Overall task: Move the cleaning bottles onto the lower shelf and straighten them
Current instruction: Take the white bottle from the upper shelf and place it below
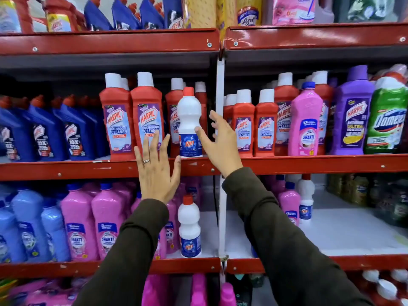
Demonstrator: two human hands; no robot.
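Open hands (157,171) (220,142) flank white bottle (189,115) — upright.

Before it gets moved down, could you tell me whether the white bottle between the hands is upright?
Upright: the white bottle stands on its base, red cap up.

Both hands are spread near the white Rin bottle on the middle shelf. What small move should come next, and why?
Probably close the right hand around the white Rin bottle. Its thumb already meets the bottle's side, while the left hand is open just below. The bottle stands among red Harpic bottles, whereas a matching Rin bottle sits on the lower shelf.
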